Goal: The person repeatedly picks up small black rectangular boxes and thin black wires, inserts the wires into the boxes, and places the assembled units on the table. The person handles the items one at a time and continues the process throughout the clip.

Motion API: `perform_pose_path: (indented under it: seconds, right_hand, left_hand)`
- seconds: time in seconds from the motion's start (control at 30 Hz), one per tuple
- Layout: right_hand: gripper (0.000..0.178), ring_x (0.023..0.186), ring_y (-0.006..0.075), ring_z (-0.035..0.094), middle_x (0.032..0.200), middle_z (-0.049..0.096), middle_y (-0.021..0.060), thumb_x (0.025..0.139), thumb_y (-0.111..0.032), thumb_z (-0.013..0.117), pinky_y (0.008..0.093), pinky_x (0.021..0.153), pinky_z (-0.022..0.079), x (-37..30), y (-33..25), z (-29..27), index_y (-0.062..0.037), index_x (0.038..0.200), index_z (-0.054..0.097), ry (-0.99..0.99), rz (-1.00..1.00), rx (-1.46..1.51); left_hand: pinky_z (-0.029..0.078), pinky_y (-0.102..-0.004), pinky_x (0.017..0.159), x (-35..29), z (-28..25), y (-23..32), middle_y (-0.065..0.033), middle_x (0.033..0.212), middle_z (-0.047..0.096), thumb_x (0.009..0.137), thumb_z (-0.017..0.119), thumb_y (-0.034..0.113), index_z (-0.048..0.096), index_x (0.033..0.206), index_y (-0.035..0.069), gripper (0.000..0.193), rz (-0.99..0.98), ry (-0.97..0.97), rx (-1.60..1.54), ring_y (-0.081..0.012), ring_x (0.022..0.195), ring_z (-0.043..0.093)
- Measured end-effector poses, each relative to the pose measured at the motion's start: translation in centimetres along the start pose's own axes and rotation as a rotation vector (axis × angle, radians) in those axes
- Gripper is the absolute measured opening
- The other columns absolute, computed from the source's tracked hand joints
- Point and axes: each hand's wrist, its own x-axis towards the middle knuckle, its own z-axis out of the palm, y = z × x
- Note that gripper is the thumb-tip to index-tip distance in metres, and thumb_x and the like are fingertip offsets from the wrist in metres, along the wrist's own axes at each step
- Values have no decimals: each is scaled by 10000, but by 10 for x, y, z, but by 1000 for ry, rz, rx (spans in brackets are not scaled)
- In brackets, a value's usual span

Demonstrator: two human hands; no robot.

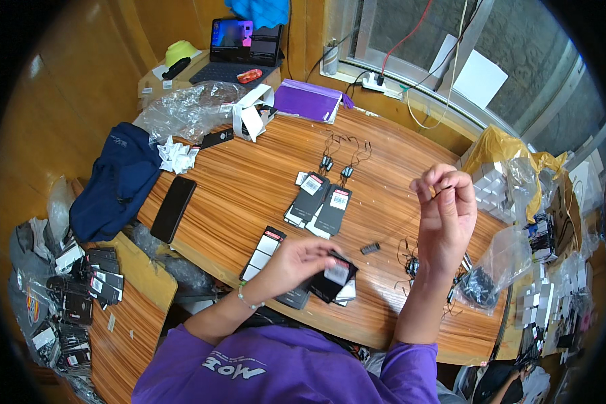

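Note:
My left hand [301, 264], with a beaded bracelet at its wrist, grips a black tag card [330, 281] with a pale label near the table's front edge. The card is a little blurred, and more cards lie under it. My right hand [449, 209] is raised over the right side of the table, fingertips pinched together. Whatever is between them is too small to make out. Between the hands lies a small dark piece [369, 248]. Beside my left hand rests a card with white panels [260, 257]. Farther off are stacks of grey labelled tags [333, 209].
Black cords [347, 172] lie beyond the tags, and more cords [411, 264] lie below my right hand. A black phone [173, 210] sits at the left. Clear bags [486, 283] and small white boxes [495, 192] crowd the right. A laptop [239, 50] and purple folder [308, 101] stand at the back.

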Motion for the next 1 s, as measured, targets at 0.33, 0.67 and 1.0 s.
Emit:
perform_pose_path:
  seconds: [0.33,0.67,1.0]
  right_hand:
    - [89,740,133,600,799,589,70,827,47,536,245,689,500,-19,9,21,37,913,514,-250,179,-276]
    - [169,654,158,597,745,569,96,754,58,564,250,593,461,-29,33,31,22,904,495,-328,-44,-672]
    - [142,707,133,589,786,561,85,771,65,562,247,626,475,-32,37,32,26,877,475,-335,-90,-752]
  left_hand:
    - [494,-201,746,30,-7,50,-115,949,630,793,590,-69,549,1068,-48,278,441,410,120,-111,855,604]
    - [510,-209,711,31,-1,52,-84,884,626,780,604,-74,542,968,-32,203,512,396,182,-116,826,613]
    - [530,-221,641,30,4,52,-72,840,633,766,630,-48,600,885,-25,124,550,418,330,-115,780,630]
